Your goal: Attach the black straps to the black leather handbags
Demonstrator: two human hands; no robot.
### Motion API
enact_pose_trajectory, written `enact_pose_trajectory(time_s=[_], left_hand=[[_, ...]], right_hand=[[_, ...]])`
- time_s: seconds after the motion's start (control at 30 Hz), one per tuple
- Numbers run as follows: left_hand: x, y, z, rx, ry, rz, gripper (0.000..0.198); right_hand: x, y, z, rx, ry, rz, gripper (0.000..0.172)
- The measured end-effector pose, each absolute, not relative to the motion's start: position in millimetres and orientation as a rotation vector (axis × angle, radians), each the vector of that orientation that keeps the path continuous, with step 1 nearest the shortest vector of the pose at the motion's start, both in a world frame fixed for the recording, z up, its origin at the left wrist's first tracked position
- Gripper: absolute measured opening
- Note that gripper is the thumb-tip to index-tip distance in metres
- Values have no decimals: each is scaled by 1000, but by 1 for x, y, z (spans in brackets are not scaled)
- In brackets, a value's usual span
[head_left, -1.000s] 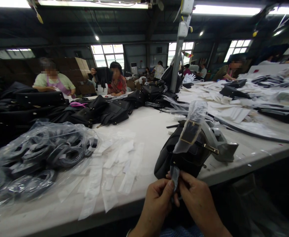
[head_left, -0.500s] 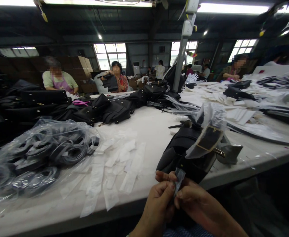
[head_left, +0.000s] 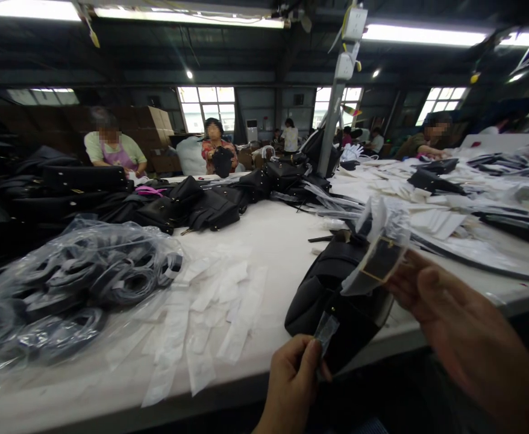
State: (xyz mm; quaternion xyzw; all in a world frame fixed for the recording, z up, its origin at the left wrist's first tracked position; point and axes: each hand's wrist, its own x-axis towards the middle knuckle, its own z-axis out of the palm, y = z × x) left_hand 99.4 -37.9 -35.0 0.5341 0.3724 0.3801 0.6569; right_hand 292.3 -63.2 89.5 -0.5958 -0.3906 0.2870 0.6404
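Observation:
A black handbag (head_left: 332, 289) rests on the near edge of the white worktable (head_left: 273, 229), its flap strap wrapped in clear plastic film (head_left: 375, 256). My left hand (head_left: 291, 383) is pinched shut on the lower end of that film just below the bag. My right hand (head_left: 445, 313) is raised at the right, its fingertips touching the film-wrapped strap with the gold-edged tab; whether it grips the strap is unclear.
A clear bag of coiled black straps (head_left: 75, 283) lies at the left, with white paper strips (head_left: 210, 307) scattered beside it. More black handbags (head_left: 192, 205) are piled across the table. Several other people (head_left: 111, 150) work at the far side. A metal post (head_left: 334, 102) stands mid-table.
My right hand has left the film's lower end and risen to the wrapped strap at the right. The strap has tipped over to the right. My left hand keeps its pinch.

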Motion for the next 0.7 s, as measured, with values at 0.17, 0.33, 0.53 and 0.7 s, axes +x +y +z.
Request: enact_pose_trajectory(time_s=[0.17, 0.33, 0.53, 0.7], left_hand=[[104, -39, -34, 1407, 853, 873, 54], [90, -19, -21, 1469, 770, 1126, 46], [68, 23, -14, 1647, 1075, 1451, 43], [64, 40, -27, 1759, 1141, 1458, 68]], right_hand=[[299, -16, 185, -1147, -887, 956, 51], [311, 25, 236, -1152, -970, 1104, 32], [324, 55, 279, -1559, -1375, 565, 43], [325, 65, 293, -1812, -1717, 42, 73]])
